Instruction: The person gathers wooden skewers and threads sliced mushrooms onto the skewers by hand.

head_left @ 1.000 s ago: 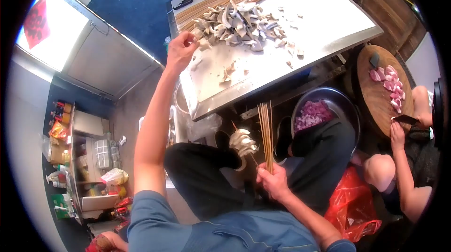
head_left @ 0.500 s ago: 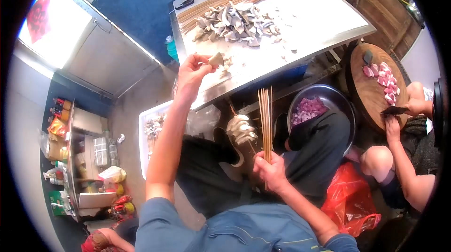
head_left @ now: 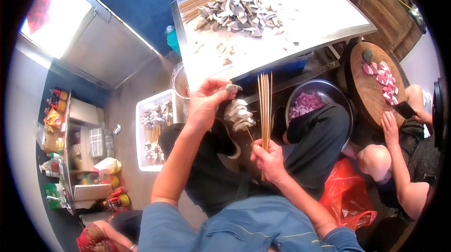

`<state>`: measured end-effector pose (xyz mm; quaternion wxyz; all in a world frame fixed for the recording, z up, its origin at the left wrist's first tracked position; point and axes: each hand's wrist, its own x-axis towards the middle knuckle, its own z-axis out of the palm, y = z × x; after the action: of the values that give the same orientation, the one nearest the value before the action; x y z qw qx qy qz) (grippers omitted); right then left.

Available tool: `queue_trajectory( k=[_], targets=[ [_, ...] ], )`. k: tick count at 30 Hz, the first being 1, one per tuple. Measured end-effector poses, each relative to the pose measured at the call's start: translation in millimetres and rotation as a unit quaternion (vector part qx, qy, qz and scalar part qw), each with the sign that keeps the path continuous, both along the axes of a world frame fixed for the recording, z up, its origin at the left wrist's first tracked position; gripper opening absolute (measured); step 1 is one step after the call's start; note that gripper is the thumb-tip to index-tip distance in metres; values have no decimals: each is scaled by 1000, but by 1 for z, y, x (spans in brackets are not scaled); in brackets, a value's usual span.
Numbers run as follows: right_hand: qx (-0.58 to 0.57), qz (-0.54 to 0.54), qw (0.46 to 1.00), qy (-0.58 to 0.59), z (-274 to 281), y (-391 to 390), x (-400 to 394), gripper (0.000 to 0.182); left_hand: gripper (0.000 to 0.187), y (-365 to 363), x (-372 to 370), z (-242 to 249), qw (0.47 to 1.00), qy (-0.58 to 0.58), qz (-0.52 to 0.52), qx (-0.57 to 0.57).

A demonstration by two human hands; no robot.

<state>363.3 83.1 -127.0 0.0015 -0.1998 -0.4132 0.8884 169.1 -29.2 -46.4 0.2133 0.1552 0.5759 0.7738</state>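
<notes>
A grey-white piece, apparently mushroom, is pinched in my left hand, just above the tip of a loaded skewer. My right hand is closed round a bundle of thin wooden sticks that point upward. The same hand holds the loaded skewer, stacked with pale slices and leaning to the left. Beyond my hands, a heap of grey-white pieces lies on the metal-edged table, beside more loose sticks.
At the left, a white tray holds finished skewers. A metal bowl of pink chopped meat stands near my right knee. A co-worker with a cleaver sits at a round chopping board at right. A red bag lies below.
My left hand has moved from the table edge down and to the right, to the skewer tip, with the piece. The co-worker's cleaver has shifted right. The view has shifted slightly.
</notes>
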Motion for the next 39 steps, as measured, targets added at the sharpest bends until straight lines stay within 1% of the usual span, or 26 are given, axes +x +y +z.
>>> queue_trajectory(
  k=[6,10,13,15,19,22,24,28,30,32,33,34,35,37,39],
  targets=[
    [1,0,1000,2,-3,-1,1,10,15,-3,10,-2,999,-5,10,30],
    [1,-6,1000,8,-4,-2,2,9,15,-1,13,-3,1000,10,24,17],
    [0,-5,1000,3,-4,-1,2,9,12,0,17,-3,998,13,39,41],
    [1,-4,1000,4,-4,-1,2,9,10,1,18,-2,998,-14,50,31],
    [0,2,1000,5,-5,0,2,9,10,1,19,-3,998,-27,54,36],
    [0,4,1000,2,-6,0,2,9,9,2,20,-6,998,4,59,34],
    [6,7,1000,2,-7,2,3,11,11,0,22,-9,998,47,44,8],
    [21,12,1000,-9,-10,2,6,14,12,-7,23,-17,998,61,12,-2],
    [11,12,1000,-15,-12,2,8,15,13,-11,24,-16,993,62,-37,-97],
    [2,12,1000,-22,-12,2,9,15,13,-16,18,-17,991,73,-51,-98],
    [5,13,999,-29,-11,3,8,12,13,-17,16,-19,989,87,-64,-97],
    [8,13,999,-37,-10,3,8,9,11,-17,17,-23,996,29,-52,-68],
    [8,13,999,-38,-10,3,6,9,11,-15,20,-26,996,28,-52,-68],
    [13,5,1000,-21,-11,4,3,9,13,-8,26,-27,1000,-8,10,-12],
    [-1,5,1000,-21,-11,4,2,9,16,-4,29,-28,999,4,29,-27]
  ],
)
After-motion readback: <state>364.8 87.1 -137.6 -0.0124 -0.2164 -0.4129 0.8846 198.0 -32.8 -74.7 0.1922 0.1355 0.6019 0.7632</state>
